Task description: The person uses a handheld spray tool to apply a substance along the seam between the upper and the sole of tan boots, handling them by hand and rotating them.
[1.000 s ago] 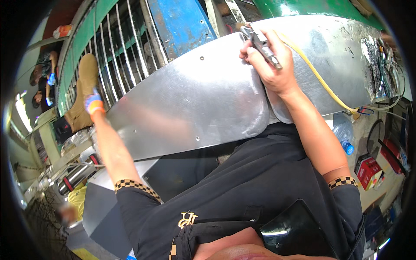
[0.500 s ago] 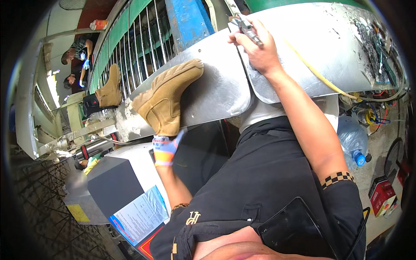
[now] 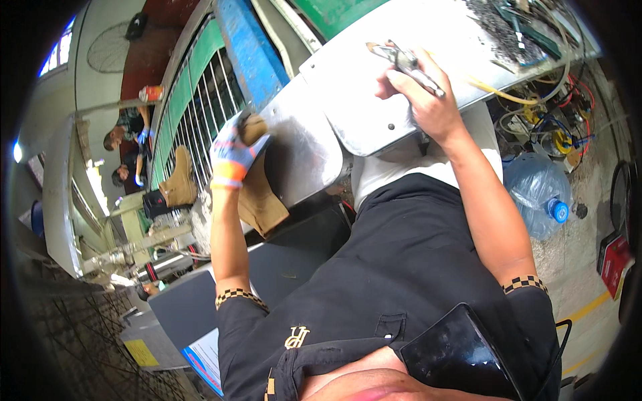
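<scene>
My left hand (image 3: 232,152), in a pale glove with an orange cuff, grips a tan boot (image 3: 259,200) around its toe end. The boot's shaft hangs down toward me at the near edge of the metal table (image 3: 304,127). Its toe is partly hidden by the fingers. Bare and raised over the table, my right hand (image 3: 428,100) is closed around a slim silver metal hand tool (image 3: 408,67). The tool's exact kind is unclear. A yellow hose (image 3: 495,91) runs across the tabletop near that hand.
Another tan boot (image 3: 178,180) stands at the left beside a rack of metal rollers (image 3: 204,100). Dark debris and hand tools (image 3: 521,37) lie at the table's far right. A large water bottle (image 3: 535,190) and tangled cables are at right. Two people work at far left.
My left hand has shifted from the boot's shaft opening to its toe, and the boot is now turned with its shaft toward me. My right hand still holds the tool. The view has shifted.
</scene>
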`<state>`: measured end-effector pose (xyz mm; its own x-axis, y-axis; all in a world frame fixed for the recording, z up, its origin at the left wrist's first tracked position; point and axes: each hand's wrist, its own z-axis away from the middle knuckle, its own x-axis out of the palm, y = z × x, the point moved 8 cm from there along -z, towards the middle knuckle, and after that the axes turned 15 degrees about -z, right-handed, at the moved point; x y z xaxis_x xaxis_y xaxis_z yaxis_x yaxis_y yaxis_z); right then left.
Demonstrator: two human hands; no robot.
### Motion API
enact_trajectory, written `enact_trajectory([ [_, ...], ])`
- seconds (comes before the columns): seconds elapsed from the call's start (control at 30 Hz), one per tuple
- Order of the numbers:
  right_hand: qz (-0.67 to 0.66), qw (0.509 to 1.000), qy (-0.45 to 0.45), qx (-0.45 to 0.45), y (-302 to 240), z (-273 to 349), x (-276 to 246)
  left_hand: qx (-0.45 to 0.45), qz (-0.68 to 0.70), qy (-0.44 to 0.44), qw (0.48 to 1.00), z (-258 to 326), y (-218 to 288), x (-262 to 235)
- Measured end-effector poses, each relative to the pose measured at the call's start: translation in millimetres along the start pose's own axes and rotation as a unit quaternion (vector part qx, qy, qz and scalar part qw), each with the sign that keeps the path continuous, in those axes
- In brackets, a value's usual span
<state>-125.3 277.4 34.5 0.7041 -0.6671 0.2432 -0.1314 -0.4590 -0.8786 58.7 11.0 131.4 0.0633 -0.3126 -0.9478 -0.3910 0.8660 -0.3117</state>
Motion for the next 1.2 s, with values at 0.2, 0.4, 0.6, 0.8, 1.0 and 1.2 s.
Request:
enact_trajectory([
  [0.2,0.280,0.941,0.179,-0.069,-55,20,-107,-0.130,0.298,0.318,0.891,65,-41,-109],
  [0.4,0.300,0.916,0.266,0.024,-71,14,-121,0.002,0.387,0.422,0.820,22,-21,-116],
  [0.6,-0.121,0.991,-0.002,0.049,-95,-9,5,0.090,0.475,0.344,0.805,-53,6,-110],
  [0.8,-0.196,0.976,-0.089,0.011,-133,-66,74,0.101,0.571,0.298,0.759,-77,7,-112],
  [1.0,-0.061,0.936,-0.133,-0.321,-141,-117,89,0.095,0.579,0.265,0.765,-99,-3,-93],
  [1.2,-0.184,0.971,-0.091,-0.121,-87,-107,76,0.154,0.625,0.200,0.739,-121,-9,-74],
])
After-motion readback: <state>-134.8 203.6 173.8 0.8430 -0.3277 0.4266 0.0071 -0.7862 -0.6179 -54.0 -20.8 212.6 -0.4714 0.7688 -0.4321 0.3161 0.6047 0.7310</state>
